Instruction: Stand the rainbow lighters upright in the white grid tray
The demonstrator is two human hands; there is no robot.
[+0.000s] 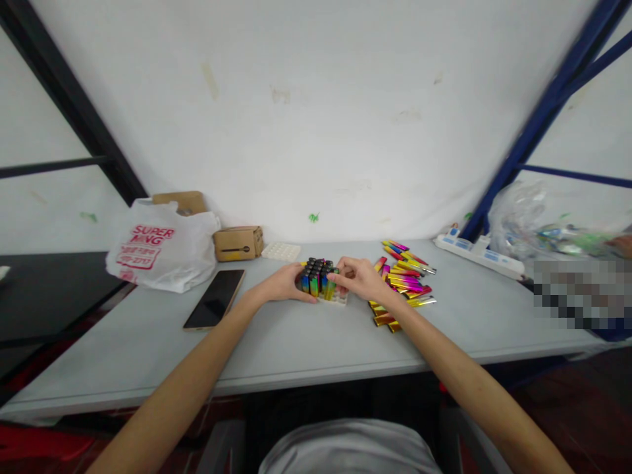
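Lighters [314, 284] with black tops and shiny rainbow bodies stand upright, packed together in a white holed tray [340, 300]. My left hand [289, 283] is curled round the left side of this group, thumb along the front and fingers behind. At the right end of the rows, my right hand [356, 276] pinches a yellow-green lighter [330, 288] over the tray. Its fingers partly hide it, so I cannot tell whether it sits in a hole. Beside my right wrist lies a loose pile of metallic yellow, red and pink lighters [405, 282].
A second white tray [280, 251] lies near the wall, next to a small cardboard box [238, 243]. On the left are a phone [215, 299] and a white plastic bag [162, 247]. A power strip [478, 255] runs along the right, near a clear plastic bag [518, 204].
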